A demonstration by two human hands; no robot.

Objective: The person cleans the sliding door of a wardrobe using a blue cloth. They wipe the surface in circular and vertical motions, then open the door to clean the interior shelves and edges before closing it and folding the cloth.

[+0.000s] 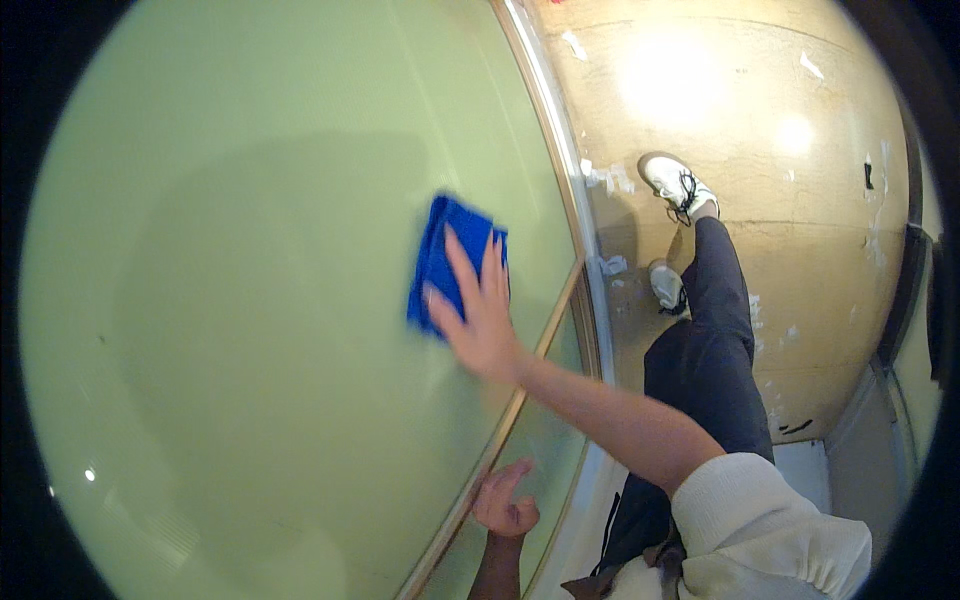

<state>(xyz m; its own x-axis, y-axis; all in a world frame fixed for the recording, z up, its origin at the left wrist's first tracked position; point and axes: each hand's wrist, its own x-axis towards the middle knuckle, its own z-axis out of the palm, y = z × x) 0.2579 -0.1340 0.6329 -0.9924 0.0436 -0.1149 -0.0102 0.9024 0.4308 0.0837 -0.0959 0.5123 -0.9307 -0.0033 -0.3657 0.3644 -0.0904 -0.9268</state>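
My right hand (480, 322) lies with its fingers spread over a folded blue cloth (457, 259), pressing it against a large, glossy pale green panel (262, 262). The thumb is on the cloth's left part and the fingertips reach towards its upper right. Lower down, my left hand (507, 496) rests at a narrow wooden strip (457, 517) along the panel's edge. Its fingers are loosely bent, with a gap between thumb and forefinger, and nothing shows between them. Another green surface (555, 420) lies beyond the strip.
A wooden and light-coloured edge (559, 150) borders the panel on the right. Beyond it is a tan floor (810, 300) with scraps of white tape or paper (613, 265). My white shoes (667, 180) stand there. A dark frame (904, 292) runs along the far right.
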